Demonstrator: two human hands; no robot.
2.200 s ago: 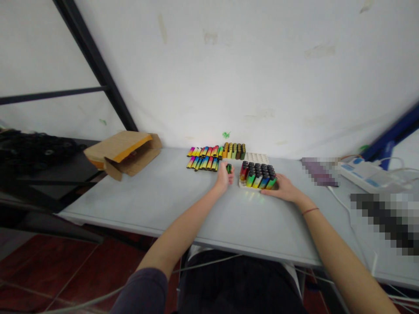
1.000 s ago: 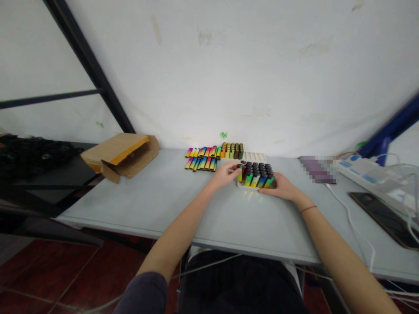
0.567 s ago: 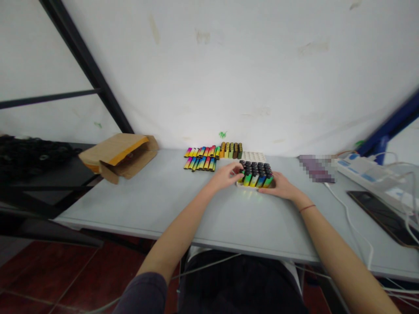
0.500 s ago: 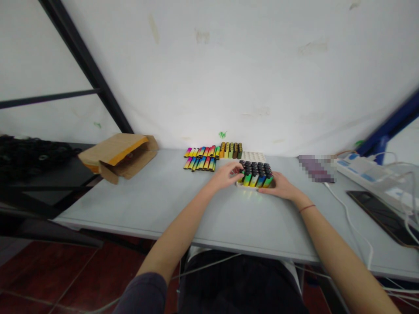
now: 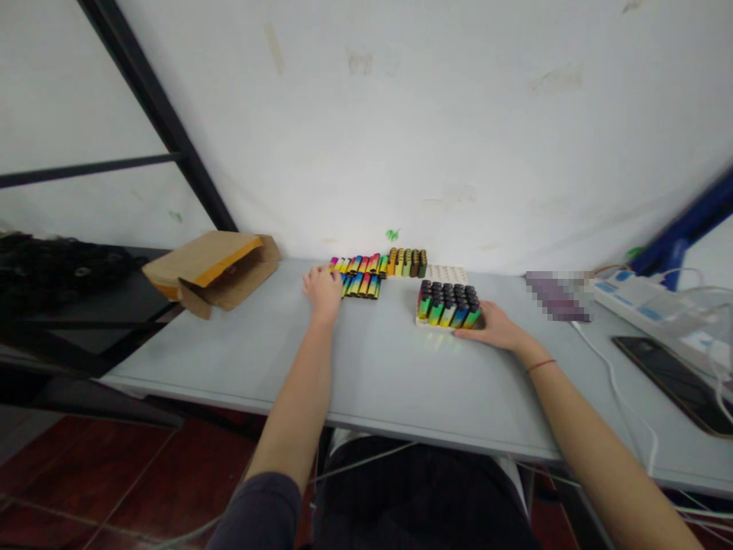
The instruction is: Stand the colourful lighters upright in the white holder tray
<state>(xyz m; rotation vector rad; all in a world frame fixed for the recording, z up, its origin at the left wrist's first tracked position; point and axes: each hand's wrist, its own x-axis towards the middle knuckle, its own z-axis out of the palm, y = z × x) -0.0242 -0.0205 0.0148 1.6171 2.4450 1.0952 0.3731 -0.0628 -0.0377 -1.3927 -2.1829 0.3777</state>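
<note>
My left hand (image 5: 323,288) is stretched out to the left end of two rows of rainbow-coloured lighters (image 5: 360,276) lying flat near the wall. Its fingers curl down over the nearest ones, and what they grip is hidden. My right hand (image 5: 495,325) is pressed against the right front corner of a white tray (image 5: 422,321) packed with upright black-topped lighters (image 5: 448,303), holding it. A short row of upright lighters (image 5: 408,262) stands behind, next to a white tray with empty holes (image 5: 448,273).
An open cardboard box (image 5: 211,267) lies on its side at the table's left end. To the right are a power strip (image 5: 635,294), white cables (image 5: 621,397) and a dark phone (image 5: 670,382). A black metal frame (image 5: 154,114) leans on the wall.
My left hand has left the tray of upright lighters and moved left to the flat rows. My right hand has stayed on the tray.
</note>
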